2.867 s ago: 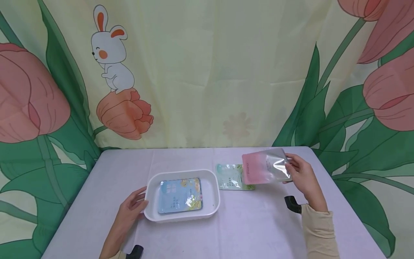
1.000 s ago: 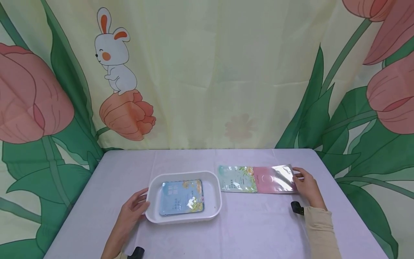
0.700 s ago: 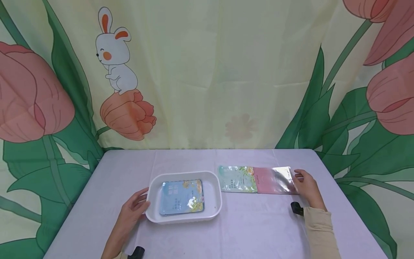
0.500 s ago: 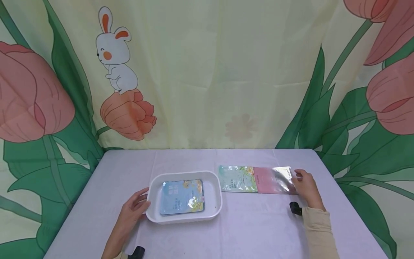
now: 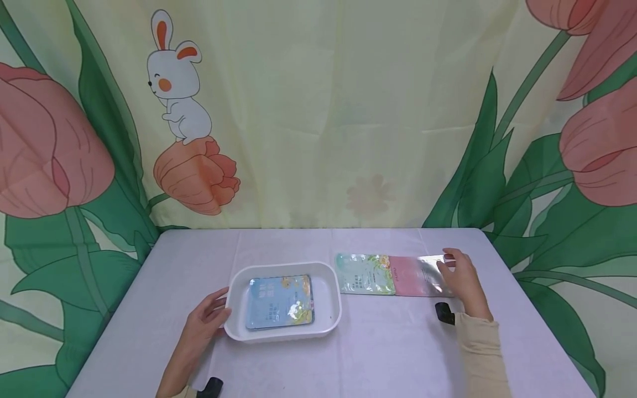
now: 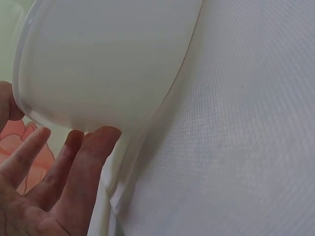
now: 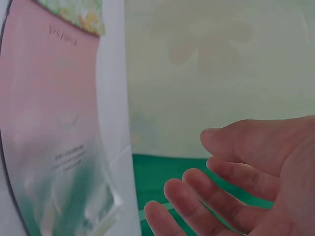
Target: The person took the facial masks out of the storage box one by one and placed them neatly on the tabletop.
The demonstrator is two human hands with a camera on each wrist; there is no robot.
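Observation:
My left hand [image 5: 204, 316] rests at the left end of a white plastic tray [image 5: 238, 333], fingertips touching its rim and outer wall; the left wrist view shows these fingers [image 6: 74, 169] extended along the wall. Inside the tray lies a flat blue foil pouch [image 5: 273, 301] with a yellow floral corner. To the tray's right, a green floral pouch [image 5: 360, 275] meets the left end of a pink and silver pouch [image 5: 413, 276]. My right hand [image 5: 463, 279] hovers over that pouch's silver end. In the right wrist view, its fingers [image 7: 197, 196] are loosely bent with nothing between them.
A white cloth [image 5: 388, 348] covers the table. Behind it hangs a pale curtain [image 5: 308, 138] printed with tulips and a rabbit. A black wrist device [image 5: 444, 313] sits at the right sleeve [image 5: 483, 354], another [image 5: 210, 388] at the left wrist.
The right hand has lowered the pink pouch beside the green one, let go of it, and lifted slightly up and left over its silver end. The left hand stays at the tray.

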